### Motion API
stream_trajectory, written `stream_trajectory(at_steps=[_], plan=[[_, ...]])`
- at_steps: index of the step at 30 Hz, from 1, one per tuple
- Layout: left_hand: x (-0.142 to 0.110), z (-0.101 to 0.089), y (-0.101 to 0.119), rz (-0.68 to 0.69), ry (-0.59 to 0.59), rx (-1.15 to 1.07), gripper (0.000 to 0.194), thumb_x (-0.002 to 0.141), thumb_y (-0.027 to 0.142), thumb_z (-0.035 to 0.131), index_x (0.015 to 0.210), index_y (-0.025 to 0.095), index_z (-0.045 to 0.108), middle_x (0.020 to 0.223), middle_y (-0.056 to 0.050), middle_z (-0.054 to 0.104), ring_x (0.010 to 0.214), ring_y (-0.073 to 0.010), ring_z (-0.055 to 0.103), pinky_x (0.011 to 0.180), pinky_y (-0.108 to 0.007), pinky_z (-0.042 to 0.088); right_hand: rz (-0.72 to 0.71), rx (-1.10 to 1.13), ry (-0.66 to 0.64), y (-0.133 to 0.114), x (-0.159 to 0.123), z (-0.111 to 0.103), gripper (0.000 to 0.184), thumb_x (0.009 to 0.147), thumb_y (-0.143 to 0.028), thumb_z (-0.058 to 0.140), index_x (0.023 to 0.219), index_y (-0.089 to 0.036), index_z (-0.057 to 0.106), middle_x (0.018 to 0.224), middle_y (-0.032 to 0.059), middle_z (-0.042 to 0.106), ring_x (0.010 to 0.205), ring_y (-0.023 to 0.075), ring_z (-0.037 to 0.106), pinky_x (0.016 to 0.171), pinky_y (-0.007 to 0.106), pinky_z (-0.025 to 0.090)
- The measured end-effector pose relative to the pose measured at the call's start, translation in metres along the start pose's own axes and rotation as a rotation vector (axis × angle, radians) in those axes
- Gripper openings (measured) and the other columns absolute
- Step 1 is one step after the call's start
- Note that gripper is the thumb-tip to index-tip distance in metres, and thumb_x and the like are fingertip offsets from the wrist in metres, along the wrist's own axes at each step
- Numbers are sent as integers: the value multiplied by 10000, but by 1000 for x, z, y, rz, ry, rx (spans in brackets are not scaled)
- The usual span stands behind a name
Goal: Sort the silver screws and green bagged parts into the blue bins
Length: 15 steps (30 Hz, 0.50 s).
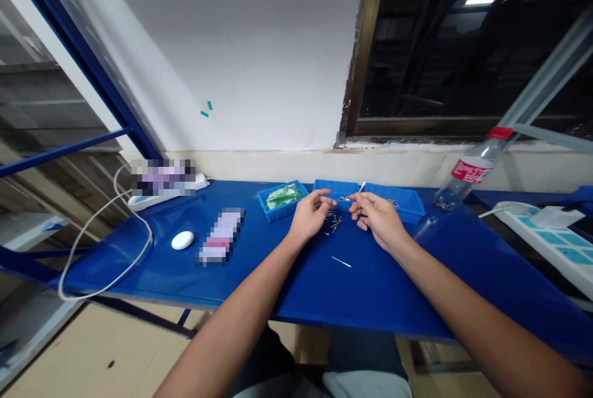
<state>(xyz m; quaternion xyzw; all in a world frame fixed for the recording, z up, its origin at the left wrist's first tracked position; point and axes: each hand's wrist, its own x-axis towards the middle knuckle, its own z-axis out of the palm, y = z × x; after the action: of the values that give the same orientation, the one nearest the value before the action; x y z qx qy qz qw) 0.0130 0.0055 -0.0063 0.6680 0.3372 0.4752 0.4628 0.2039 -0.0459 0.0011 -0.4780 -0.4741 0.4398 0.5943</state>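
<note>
My left hand (309, 215) is over the blue table (259, 280), fingers curled and thumb close to the fingertips. Whatever it pinches is too small to make out. Facing it, my right hand (380, 220) is closed in a pinch, with a slim pale rod-like piece (362, 186) sticking up at its fingertips. Between and below the hands lies a loose pile of small metal screw-like pieces (334, 224). Closer to me, a thin metal rod (341, 261) lies alone. Behind the hands stand a middle blue tray (336, 186) and a right blue tray (410, 205) with small metal pieces.
A left blue tray (273, 214) holds green packets. Further left are a blurred-out phone-like slab (221, 236), a white oval object (183, 240) and a white cable (147, 249). At right stand a red-capped plastic bottle (472, 172) and a power strip (542, 237).
</note>
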Motion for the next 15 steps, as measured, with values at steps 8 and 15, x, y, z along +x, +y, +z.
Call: stream_trajectory(at_steps=[8, 15], plan=[[0, -2, 6, -27, 40, 33, 282, 966, 218, 587, 1222, 133, 672, 1016, -108, 794, 956, -211, 752, 908, -345, 581, 154, 81, 151, 2, 2, -8, 433, 866, -626, 713, 837, -200, 644, 611, 31, 627, 467, 163, 576, 354, 248, 354], [1, -6, 3, 4, 68, 24, 316, 996, 366, 615, 1217, 150, 683, 1010, -108, 792, 927, -206, 759, 889, -332, 580, -493, -747, -181, 10, -7, 4, 197, 969, -256, 613, 1106, -256, 754, 1111, 79, 788, 1021, 267, 728, 888, 445, 593]])
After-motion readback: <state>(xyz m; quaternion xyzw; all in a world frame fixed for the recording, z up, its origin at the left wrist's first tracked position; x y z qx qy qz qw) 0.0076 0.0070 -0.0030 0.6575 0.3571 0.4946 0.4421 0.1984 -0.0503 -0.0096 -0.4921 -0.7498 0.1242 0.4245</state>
